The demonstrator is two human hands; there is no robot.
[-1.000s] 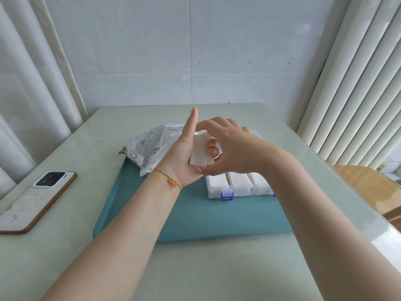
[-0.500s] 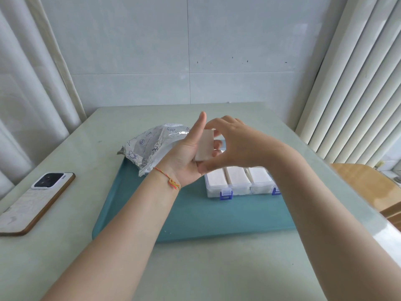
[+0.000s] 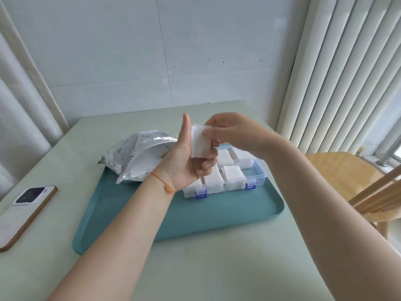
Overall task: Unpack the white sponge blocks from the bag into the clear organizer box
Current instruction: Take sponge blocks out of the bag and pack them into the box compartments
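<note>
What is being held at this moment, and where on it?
A white sponge block: the left hand grips its lower half with curled fingers, and the right hand pinches its top right corner.

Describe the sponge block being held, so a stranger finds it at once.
Find the teal tray and the clear organizer box on it. Above the box, both hands meet: the left hand grips a white sponge block and the right hand pinches its top. Unlike the other blocks, it is lifted.

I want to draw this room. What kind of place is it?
Probably a room in a home, by a window. A pale green table stands against a tiled wall, with curtains and a wooden chair on the right. A phone lies on the table, like someone's everyday spot.
</note>
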